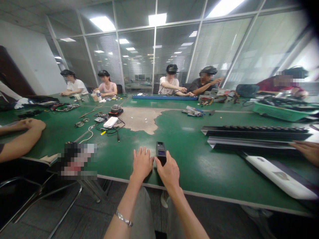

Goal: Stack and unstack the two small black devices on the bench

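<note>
My right hand (169, 168) is closed around the lower part of a small black box-shaped device (160, 150) with a little screen on its face. The device is close to the table's near edge, and my fingers and palm hide part of it. Just left of it, my left hand (142, 163) lies flat on the green table (191, 176), fingers stretched out and holding nothing. Its thumb comes close to the device; whether they touch I cannot tell.
Ahead to the left lie a white power bank (110, 122), cables and glasses (82, 122). Dark metal channels (249, 143) and a long white casing (281, 176) are on the right, near a co-worker's hand (307, 151). A green basket (281, 113) stands behind them. Several people sit around.
</note>
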A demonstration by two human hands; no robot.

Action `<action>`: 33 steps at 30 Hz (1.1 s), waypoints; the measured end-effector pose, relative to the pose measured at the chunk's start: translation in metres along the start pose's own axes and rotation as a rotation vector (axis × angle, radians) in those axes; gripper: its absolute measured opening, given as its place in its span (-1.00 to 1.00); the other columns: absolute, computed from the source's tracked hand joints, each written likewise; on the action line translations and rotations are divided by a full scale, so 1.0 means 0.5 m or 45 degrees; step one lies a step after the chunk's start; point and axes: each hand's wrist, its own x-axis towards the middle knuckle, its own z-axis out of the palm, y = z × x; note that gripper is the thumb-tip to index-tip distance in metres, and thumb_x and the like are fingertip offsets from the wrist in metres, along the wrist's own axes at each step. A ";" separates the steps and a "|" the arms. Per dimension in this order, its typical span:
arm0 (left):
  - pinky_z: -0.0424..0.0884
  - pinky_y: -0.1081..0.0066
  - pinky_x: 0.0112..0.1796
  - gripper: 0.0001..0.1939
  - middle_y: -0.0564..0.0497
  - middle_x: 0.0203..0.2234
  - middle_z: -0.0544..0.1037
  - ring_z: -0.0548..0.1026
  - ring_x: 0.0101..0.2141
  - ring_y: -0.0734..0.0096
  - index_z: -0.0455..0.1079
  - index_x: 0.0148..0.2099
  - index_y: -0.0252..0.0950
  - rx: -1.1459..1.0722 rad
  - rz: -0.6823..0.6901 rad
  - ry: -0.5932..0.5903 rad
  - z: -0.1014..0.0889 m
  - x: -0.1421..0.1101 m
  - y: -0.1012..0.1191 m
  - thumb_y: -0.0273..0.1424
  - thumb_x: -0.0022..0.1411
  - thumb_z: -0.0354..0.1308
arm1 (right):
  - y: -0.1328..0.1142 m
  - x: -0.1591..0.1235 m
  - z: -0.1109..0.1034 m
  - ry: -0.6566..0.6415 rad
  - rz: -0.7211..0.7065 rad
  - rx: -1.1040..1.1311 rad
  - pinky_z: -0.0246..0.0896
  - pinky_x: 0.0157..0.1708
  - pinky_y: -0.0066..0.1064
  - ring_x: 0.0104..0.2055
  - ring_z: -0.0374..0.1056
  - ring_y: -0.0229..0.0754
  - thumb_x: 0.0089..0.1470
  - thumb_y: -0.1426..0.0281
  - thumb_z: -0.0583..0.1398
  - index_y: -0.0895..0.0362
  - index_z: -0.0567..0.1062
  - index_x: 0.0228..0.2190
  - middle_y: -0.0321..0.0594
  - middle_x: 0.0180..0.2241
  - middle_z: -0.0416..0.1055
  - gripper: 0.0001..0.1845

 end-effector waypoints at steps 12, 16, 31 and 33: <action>0.03 -0.11 0.21 -0.54 -0.19 0.23 0.29 0.14 0.26 0.02 0.28 0.22 -0.26 0.002 0.003 -0.001 -0.005 -0.001 0.003 -0.19 0.40 -0.14 | 0.025 0.011 0.025 0.022 -0.043 0.103 0.16 0.13 -0.10 0.17 0.23 0.15 0.09 0.01 0.15 0.46 0.25 0.17 0.27 0.08 0.34 -0.13; 0.02 -0.12 0.21 -0.54 -0.20 0.24 0.28 0.14 0.26 0.02 0.28 0.22 -0.26 0.005 -0.007 -0.005 -0.006 -0.002 0.004 -0.19 0.40 -0.14 | 0.029 0.005 0.024 0.021 -0.038 0.107 0.15 0.14 -0.14 0.17 0.22 0.13 0.09 0.02 0.15 0.46 0.24 0.18 0.25 0.10 0.33 -0.13; -0.02 -0.17 0.21 -0.53 -0.19 0.25 0.26 0.11 0.27 0.00 0.26 0.23 -0.25 -0.011 -0.032 -0.039 -0.013 -0.003 0.006 -0.18 0.40 -0.16 | 0.004 0.021 0.006 -0.033 -0.004 0.092 0.18 0.01 -0.16 0.04 0.33 0.07 0.09 0.06 0.15 0.27 0.36 0.07 0.11 -0.02 0.44 -0.34; -0.02 -0.18 0.21 -0.53 -0.19 0.25 0.26 0.11 0.27 0.00 0.26 0.23 -0.24 -0.014 -0.032 -0.033 -0.014 -0.003 0.006 -0.18 0.41 -0.16 | 0.001 0.021 0.000 -0.036 -0.025 0.117 0.19 -0.02 -0.20 -0.01 0.34 0.04 0.10 0.08 0.14 0.22 0.39 0.03 0.04 -0.08 0.47 -0.42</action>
